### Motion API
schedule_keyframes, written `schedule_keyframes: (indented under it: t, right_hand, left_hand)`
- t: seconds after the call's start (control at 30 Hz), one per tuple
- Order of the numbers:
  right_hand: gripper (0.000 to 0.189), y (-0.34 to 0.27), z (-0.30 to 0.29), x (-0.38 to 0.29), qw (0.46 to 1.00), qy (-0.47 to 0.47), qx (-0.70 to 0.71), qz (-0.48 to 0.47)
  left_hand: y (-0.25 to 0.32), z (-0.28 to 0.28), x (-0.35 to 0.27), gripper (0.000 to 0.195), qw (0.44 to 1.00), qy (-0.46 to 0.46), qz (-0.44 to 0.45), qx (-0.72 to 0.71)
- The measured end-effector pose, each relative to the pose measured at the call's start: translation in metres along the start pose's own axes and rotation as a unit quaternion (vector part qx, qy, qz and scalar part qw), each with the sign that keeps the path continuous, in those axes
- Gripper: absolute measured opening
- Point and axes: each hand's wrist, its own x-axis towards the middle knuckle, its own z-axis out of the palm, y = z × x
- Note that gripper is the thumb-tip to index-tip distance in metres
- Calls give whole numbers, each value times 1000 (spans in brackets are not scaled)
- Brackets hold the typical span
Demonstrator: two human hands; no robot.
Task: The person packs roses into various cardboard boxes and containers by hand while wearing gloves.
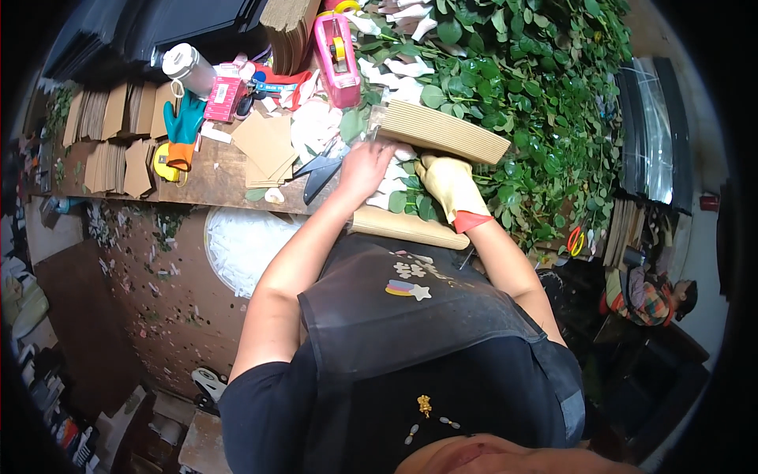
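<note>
Corrugated cardboard (444,130) lies folded over flower stems at the table's middle. My left hand (368,166), bare, rests at its left end, beside clear plastic; its fingertips are partly hidden. My right hand (447,181), in a pale yellow rubber glove, is at the cardboard's lower edge, its fingers partly hidden beneath it. A second corrugated piece (408,228) lies along the table's near edge. Between the two pieces are white-wrapped flower heads (388,186) and green leaves (425,207). Black-handled scissors (323,175) lie just left of my left hand.
A pink tape dispenser (339,65), cardboard squares (266,148), a yellow tape measure (166,163), a teal and orange glove (185,127) and a white-lidded bottle (189,68) stand or lie leftward. Leafy stems (533,106) are heaped rightward. Another person (648,299) is at far right.
</note>
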Motion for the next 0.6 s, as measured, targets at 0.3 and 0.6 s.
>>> schedule_keyframes:
  t: [0.3, 0.6]
  right_hand:
    - [41, 5, 7, 10, 1000, 15, 13, 3]
    - [42, 5, 19, 18, 999, 49, -2, -10]
  left_hand:
    - [5, -14, -19, 22, 898, 196, -171, -354]
    - [-9, -15, -6, 36, 982, -22, -184, -47]
